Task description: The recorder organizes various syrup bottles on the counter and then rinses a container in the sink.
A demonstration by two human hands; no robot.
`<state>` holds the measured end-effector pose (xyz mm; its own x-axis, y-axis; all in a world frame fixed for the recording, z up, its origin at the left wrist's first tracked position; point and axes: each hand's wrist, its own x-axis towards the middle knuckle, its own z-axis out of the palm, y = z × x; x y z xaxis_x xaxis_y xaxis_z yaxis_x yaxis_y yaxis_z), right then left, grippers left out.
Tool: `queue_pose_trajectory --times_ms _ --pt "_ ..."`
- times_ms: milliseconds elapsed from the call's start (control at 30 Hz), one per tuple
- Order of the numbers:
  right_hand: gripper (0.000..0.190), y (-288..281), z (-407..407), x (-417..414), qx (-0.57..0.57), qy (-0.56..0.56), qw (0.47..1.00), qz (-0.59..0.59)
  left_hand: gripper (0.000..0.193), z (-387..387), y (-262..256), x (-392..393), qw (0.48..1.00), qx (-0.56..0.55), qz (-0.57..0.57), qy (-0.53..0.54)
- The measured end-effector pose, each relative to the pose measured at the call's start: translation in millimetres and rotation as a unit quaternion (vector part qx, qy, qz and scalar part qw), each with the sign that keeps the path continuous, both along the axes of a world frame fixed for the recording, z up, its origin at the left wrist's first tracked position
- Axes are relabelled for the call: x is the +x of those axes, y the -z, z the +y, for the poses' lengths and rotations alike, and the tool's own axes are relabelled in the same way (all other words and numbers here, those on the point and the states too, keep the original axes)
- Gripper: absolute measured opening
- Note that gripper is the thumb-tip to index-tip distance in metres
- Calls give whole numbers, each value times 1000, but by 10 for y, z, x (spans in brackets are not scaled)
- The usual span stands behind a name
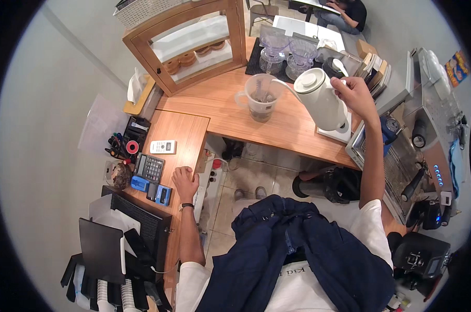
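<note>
My right hand point(353, 95) grips the handle of a white gooseneck kettle point(323, 107), tilted leftward. Its thin spout point(289, 89) reaches the rim of a translucent plastic jug point(261, 109), which stands on the wooden counter. Some liquid seems to be in the jug; whether any is flowing from the spout I cannot tell. Below the kettle, partly covered by it, is a white kettle base point(343, 132). My left hand point(185, 184) rests, holding nothing, at the edge of the left counter, near a calculator point(149, 167) and a white remote control point(163, 147).
Two clear drippers on glass servers point(272, 58) stand on a black mat behind the jug. A wooden display cabinet point(235, 39) with doughnuts is at back left. An espresso machine point(387, 156) flanks my right arm. Farther off, a person point(346, 15) sits at a table.
</note>
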<state>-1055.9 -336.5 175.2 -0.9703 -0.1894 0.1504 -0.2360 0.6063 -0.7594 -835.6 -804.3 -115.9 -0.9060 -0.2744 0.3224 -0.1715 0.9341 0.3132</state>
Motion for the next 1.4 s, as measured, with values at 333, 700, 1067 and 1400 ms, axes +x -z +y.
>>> queue_pose_trajectory --times_ms 333,700,1067,1400 --pt "45 -82 -7 52 -44 29 998 -44 29 -5 1 -18 1000 15 -2 -17" --pt "43 -52 56 74 -43 15 999 -16 31 8 21 -38 999 12 22 -36" --pt "45 -100 32 189 -29 22 999 -24 30 45 16 -14 998 5 39 -47" --pt "46 30 6 202 -6 32 999 6 30 40 38 -10 997 14 55 -43"
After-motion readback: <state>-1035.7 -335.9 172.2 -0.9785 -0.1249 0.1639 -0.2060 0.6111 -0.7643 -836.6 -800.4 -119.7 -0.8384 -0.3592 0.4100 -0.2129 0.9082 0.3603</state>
